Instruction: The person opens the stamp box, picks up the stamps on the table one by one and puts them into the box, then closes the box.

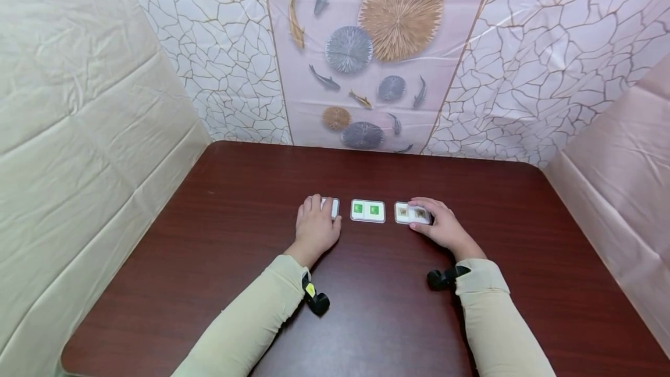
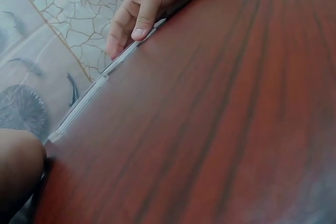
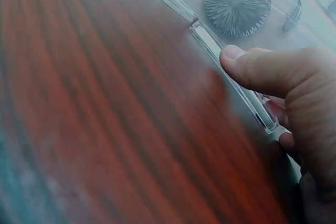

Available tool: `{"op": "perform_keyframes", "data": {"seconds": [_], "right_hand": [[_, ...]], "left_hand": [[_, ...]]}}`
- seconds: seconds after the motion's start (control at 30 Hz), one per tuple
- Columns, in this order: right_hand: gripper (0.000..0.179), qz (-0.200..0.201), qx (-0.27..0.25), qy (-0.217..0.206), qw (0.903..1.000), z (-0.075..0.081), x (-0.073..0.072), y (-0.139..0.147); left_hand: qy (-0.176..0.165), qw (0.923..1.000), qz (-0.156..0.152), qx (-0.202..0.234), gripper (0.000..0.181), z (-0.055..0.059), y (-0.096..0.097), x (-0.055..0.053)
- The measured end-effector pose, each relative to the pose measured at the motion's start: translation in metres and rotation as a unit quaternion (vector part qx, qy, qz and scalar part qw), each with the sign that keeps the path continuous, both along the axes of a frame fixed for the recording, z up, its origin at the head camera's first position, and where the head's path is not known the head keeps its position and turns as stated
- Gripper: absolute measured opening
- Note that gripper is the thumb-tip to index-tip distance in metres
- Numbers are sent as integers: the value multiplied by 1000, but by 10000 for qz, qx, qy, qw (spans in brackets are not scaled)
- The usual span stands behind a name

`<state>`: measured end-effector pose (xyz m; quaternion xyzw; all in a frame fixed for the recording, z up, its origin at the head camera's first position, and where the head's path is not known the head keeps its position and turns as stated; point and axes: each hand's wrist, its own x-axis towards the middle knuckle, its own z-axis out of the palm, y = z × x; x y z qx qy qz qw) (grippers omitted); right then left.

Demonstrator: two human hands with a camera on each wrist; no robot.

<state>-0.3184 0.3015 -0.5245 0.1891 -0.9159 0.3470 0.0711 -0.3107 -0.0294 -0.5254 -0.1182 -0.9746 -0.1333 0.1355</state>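
Three flat clear cases with white inserts lie in a row on the table. My left hand holds the left case, fingers over its far edge and thumb at its near right corner, hiding most of it. Two green squares show in the middle case, which neither hand touches. My right hand grips the right case, which has two brownish pictures. The right wrist view shows the thumb pressed on that case's near side edge, fingers behind it. Only part of the left hand enters the left wrist view.
The dark reddish wooden table has rounded corners. A patterned sheet hangs behind its far edge, and pale cloth walls flank both sides. Each wrist wears a black camera near its sleeve cuff.
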Motion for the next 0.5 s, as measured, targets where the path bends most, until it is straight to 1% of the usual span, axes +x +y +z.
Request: {"op": "perform_keyframes", "data": {"seconds": [0.2, 0.5], "right_hand": [[46, -33, -112, -28, 9999, 0, 0, 0], [47, -37, -164, -75, 9998, 0, 0, 0]], "left_hand": [[218, 9997, 30, -53, 41, 1, -1, -2], [285, 9994, 120, 141, 40, 0, -1, -3]]}}
